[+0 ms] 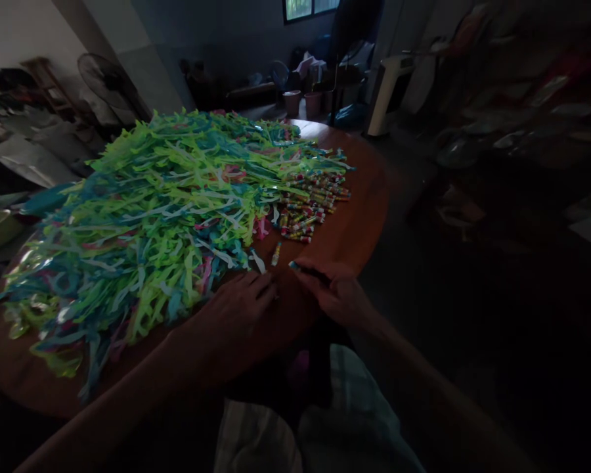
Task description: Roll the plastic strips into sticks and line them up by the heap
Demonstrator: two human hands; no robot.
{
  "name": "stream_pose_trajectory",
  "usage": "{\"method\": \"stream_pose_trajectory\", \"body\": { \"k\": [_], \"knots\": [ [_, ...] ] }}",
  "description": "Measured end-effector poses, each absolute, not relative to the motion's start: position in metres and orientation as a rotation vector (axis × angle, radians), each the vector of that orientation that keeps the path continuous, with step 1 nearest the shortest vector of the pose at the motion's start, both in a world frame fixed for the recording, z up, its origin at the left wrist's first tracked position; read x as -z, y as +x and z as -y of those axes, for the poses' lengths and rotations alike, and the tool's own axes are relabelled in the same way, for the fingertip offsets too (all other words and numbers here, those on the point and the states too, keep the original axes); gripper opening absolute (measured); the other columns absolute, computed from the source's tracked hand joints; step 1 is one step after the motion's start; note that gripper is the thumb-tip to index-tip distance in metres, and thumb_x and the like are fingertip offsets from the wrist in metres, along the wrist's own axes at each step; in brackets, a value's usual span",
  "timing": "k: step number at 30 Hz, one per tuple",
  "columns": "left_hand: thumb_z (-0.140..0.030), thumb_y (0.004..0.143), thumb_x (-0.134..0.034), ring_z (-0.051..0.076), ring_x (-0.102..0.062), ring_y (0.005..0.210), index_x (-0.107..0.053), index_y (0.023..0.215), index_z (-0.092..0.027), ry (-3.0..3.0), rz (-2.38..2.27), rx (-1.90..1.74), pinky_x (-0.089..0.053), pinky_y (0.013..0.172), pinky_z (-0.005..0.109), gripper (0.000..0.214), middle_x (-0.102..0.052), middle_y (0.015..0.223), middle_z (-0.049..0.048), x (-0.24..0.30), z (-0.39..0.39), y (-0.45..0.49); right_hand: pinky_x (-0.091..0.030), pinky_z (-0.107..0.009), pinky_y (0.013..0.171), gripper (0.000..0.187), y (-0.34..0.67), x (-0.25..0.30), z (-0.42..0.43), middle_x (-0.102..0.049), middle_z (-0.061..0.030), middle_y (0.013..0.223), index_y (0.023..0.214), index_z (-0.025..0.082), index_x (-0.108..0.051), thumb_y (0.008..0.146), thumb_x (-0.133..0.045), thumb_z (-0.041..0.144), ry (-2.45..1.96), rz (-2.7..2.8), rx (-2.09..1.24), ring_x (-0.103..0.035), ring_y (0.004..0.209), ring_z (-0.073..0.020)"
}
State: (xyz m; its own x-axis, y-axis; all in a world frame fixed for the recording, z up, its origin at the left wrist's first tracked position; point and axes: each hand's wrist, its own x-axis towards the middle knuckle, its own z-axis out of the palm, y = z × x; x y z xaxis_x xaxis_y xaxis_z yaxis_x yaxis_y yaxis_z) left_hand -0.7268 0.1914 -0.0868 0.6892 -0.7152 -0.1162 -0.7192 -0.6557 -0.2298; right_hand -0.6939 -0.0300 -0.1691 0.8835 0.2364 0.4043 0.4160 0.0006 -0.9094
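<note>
My left hand rests low over the near part of the round wooden table, fingers bent a little and slightly apart. Nothing shows in its fingers. A pale plastic strip lies just beyond its fingertips. To the right, my right hand is closed in a pinch on a small object with a teal end; its rest is hidden in shadow. One small colourful tube lies alone between the hands and a cluster of similar tubes. A large heap of green, blue and pink plastic strips covers the table's left side.
A fan stands behind the heap. Pale sacks and a yellow-green basin are at the left. Pots and a white upright appliance are at the back. Dim, blurred clutter fills the right side.
</note>
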Motion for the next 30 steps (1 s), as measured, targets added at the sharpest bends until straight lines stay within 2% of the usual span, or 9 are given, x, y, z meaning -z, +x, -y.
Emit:
{"method": "stream_pose_trajectory", "body": {
  "k": [3, 5, 10, 14, 19, 23, 27, 30],
  "knots": [
    [-0.011, 0.093, -0.054, 0.026, -0.059, 0.102, -0.062, 0.118, -0.011, -2.575, -1.157, 0.035, -0.050, 0.085, 0.039, 0.026, -0.065, 0.113, 0.0121, 0.090, -0.178, -0.725, -0.042, -0.024, 0.058, 0.031, -0.696, 0.169, 0.031, -0.066, 0.0001, 0.078, 0.113, 0.020, -0.075, 0.095, -0.065, 0.043, -1.398, 0.378, -0.047, -0.055, 0.064, -0.0121],
    [-0.011, 0.095, -0.051, 0.025, -0.057, 0.099, -0.063, 0.113, -0.009, -2.542, -1.192, 0.120, -0.048, 0.085, 0.040, 0.021, -0.064, 0.108, 0.0110, 0.094, -0.170, -0.721, -0.034, -0.022, 0.051, 0.035, -0.696, 0.169, 0.033, -0.061, 0.0016, 0.074, 0.113, 0.021, -0.075, 0.091, -0.069, 0.047, -1.284, 0.276, -0.110, -0.047, 0.057, -0.0093],
    [-0.012, 0.097, -0.048, 0.026, -0.054, 0.090, -0.062, 0.096, -0.013, -2.527, -1.302, 0.308, -0.044, 0.077, 0.043, 0.014, -0.061, 0.093, 0.0096, 0.115, -0.159, -0.705, -0.029, -0.020, 0.047, 0.031, -0.691, 0.167, 0.036, -0.056, 0.0021, 0.069, 0.093, 0.018, -0.075, 0.086, -0.074, 0.049, -1.095, 0.113, -0.154, -0.043, 0.053, -0.0073],
    [-0.010, 0.097, -0.046, 0.025, -0.055, 0.091, -0.062, 0.095, -0.015, -2.683, -1.212, 0.332, -0.044, 0.079, 0.041, 0.017, -0.061, 0.091, 0.0079, 0.117, -0.156, -0.702, -0.024, -0.021, 0.045, 0.032, -0.689, 0.166, 0.038, -0.048, 0.0049, 0.057, 0.080, 0.017, -0.071, 0.088, -0.072, 0.048, -1.168, 0.158, -0.090, -0.038, 0.049, -0.0069],
    [-0.014, 0.100, -0.047, 0.019, -0.059, 0.088, -0.062, 0.106, -0.018, -3.001, -0.972, 0.228, -0.043, 0.076, 0.034, 0.016, -0.060, 0.102, 0.0058, 0.101, -0.153, -0.714, -0.034, -0.023, 0.054, 0.029, -0.689, 0.171, 0.037, -0.060, 0.0017, 0.067, 0.091, 0.018, -0.079, 0.090, -0.070, 0.046, -1.319, 0.189, -0.001, -0.049, 0.059, -0.0106],
    [-0.017, 0.101, -0.046, 0.018, -0.057, 0.081, -0.062, 0.108, -0.019, -3.063, -0.934, 0.137, -0.039, 0.069, 0.032, 0.017, -0.057, 0.099, 0.0048, 0.096, -0.151, -0.716, -0.044, -0.026, 0.065, 0.029, -0.690, 0.173, 0.038, -0.071, -0.0009, 0.079, 0.100, 0.022, -0.082, 0.089, -0.071, 0.045, -1.344, 0.190, 0.032, -0.060, 0.070, -0.0150],
    [-0.027, 0.103, -0.046, 0.018, -0.059, 0.083, -0.063, 0.106, -0.020, -3.121, -0.995, 0.174, -0.040, 0.069, 0.032, 0.019, -0.058, 0.098, 0.0053, 0.093, -0.147, -0.717, -0.044, -0.025, 0.064, 0.026, -0.691, 0.170, 0.040, -0.072, -0.0007, 0.079, 0.099, 0.022, -0.082, 0.089, -0.072, 0.044, -1.319, 0.232, 0.002, -0.060, 0.069, -0.0138],
    [-0.034, 0.100, -0.054, 0.019, -0.059, 0.086, -0.063, 0.104, -0.020, -3.158, -1.029, 0.217, -0.042, 0.074, 0.033, 0.017, -0.061, 0.097, 0.0054, 0.091, -0.144, -0.723, -0.042, -0.024, 0.061, 0.024, -0.692, 0.169, 0.042, -0.070, -0.0002, 0.076, 0.097, 0.022, -0.082, 0.089, -0.072, 0.042, -1.338, 0.246, 0.042, -0.057, 0.066, -0.0125]
  ]
}}
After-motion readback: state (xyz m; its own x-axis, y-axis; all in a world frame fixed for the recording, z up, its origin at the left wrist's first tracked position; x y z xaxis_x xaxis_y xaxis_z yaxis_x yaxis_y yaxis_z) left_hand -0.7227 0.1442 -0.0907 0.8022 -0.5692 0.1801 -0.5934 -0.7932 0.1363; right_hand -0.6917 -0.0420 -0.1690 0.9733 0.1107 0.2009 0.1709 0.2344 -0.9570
